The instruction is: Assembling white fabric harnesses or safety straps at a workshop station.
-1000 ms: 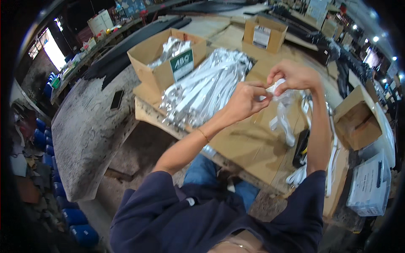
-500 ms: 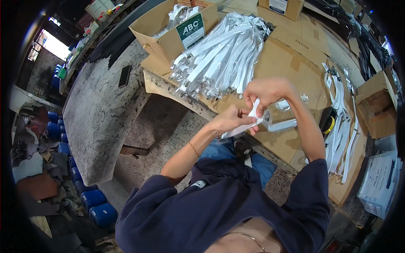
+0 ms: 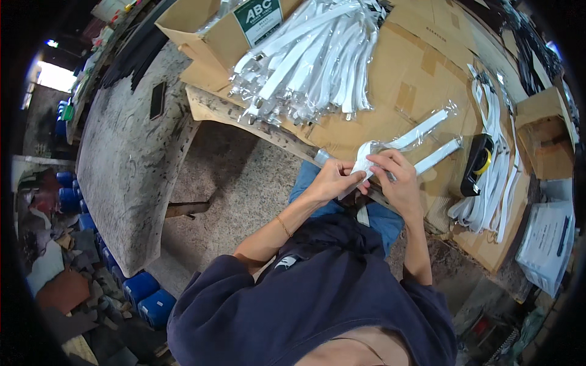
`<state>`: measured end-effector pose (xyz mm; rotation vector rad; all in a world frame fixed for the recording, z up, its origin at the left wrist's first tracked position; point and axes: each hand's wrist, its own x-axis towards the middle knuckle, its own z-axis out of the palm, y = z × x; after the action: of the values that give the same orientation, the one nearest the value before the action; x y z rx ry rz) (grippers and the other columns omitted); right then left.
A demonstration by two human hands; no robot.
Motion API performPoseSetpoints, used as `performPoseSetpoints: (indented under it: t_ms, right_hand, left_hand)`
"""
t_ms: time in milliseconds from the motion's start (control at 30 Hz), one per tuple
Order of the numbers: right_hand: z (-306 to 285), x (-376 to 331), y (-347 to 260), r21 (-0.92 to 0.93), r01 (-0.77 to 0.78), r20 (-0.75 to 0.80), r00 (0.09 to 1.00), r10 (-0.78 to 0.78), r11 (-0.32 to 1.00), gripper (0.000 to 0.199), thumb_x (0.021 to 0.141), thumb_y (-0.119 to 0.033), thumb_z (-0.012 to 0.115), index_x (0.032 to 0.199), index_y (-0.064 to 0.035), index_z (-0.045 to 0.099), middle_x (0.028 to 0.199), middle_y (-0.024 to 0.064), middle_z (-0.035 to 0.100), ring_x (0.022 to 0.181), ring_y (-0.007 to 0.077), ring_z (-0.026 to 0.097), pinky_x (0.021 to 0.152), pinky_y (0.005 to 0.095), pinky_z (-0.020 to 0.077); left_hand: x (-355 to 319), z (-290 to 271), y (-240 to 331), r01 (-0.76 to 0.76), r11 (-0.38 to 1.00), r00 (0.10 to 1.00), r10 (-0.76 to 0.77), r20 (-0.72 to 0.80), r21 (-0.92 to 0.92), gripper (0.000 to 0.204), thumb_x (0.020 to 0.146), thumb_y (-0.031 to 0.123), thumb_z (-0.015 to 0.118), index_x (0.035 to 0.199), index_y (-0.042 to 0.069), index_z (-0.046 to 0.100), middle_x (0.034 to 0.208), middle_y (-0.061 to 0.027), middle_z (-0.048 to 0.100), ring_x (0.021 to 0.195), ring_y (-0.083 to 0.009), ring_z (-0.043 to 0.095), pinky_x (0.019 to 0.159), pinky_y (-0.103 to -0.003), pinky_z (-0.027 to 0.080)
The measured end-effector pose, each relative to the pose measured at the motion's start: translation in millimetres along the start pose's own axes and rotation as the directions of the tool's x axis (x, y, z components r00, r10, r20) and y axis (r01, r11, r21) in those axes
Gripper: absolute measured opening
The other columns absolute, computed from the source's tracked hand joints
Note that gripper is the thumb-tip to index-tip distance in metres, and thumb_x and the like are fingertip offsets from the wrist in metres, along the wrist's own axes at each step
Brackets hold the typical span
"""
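My left hand (image 3: 332,180) and my right hand (image 3: 395,181) meet at the near edge of the cardboard-covered table (image 3: 421,67). Together they pinch the end of a white strap in a clear plastic sleeve (image 3: 410,138), which runs away from me up and to the right over the cardboard. A second white strap (image 3: 437,156) lies just right of it. A big heap of bagged white straps (image 3: 311,58) lies on the table above my hands.
An open cardboard box (image 3: 210,33) with a green and white label stands at the back left. A black and yellow tape dispenser (image 3: 477,165) and a row of packed straps (image 3: 495,183) lie to the right, beside another box (image 3: 546,143). Blue drums (image 3: 149,299) stand on the floor.
The view has tilted down toward my lap. My hands have drawn the strap back from over the table to its near edge, closer to my body.
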<state>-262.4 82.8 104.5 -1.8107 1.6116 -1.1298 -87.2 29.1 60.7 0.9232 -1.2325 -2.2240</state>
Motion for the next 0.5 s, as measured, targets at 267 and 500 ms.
performPoseSetpoints:
  t_ms: [267,500]
  right_hand:
    - [4.2,-4.5,3.6,-0.060,0.006,0.174,0.985,0.004,0.998,0.013,0.081,0.000,0.064,0.093,-0.0032,0.066,0.089,0.0112,0.056,0.078,0.0263,0.062,0.068,0.0344,0.0493]
    - [22.6,-2.7,-17.0,-0.181,-0.030,0.138,0.989,0.056,0.983,0.005,0.084,-0.005,0.059,0.088,-0.0009,0.059,0.090,0.0118,0.052,0.079,0.0304,0.059,0.068,0.0392,0.0473]
  left_hand:
    - [-2.1,-6.4,-14.8,0.018,1.000,0.999,-0.017,0.048,-0.010,0.016,0.091,0.005,0.058,0.101,-0.006,0.063,0.084,-0.0096,0.069,0.071,-0.0121,0.066,0.062,-0.023,0.052]
    - [-1.1,-8.9,-26.3,-0.054,0.997,0.998,0.056,0.029,-0.058,0.015,0.085,0.003,0.056,0.094,-0.005,0.064,0.074,-0.0040,0.065,0.060,-0.0064,0.059,0.053,-0.020,0.045]
